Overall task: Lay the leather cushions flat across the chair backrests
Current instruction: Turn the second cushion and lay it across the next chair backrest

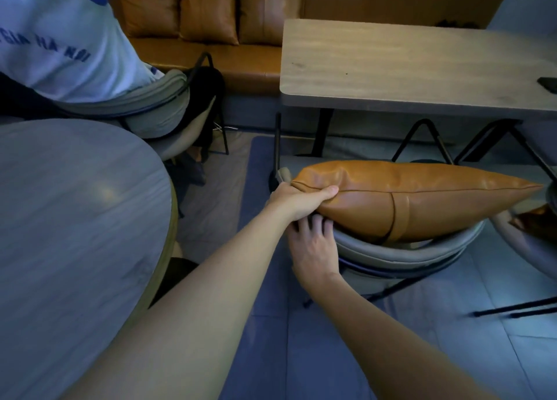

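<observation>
Leather cushion (416, 198) lies lengthwise along the chair backrest (401, 250), stretching rightward from the left hand (297, 199) pinching its near corner, right hand (313, 244) loose-fingered beneath, gripping nothing I can see.

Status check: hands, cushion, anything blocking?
Left hand gripping cushion corner. Right hand under its edge, grip unclear. Cushion lying across chair backrest. Nothing blocking.

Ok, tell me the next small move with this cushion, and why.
Probably ease the cushion down flat along the backrest, then let go. The left hand pinches its near corner and the right hand is tucked under that end, so it sits propped and bulging on the curved rim rather than lying settled across it.
</observation>
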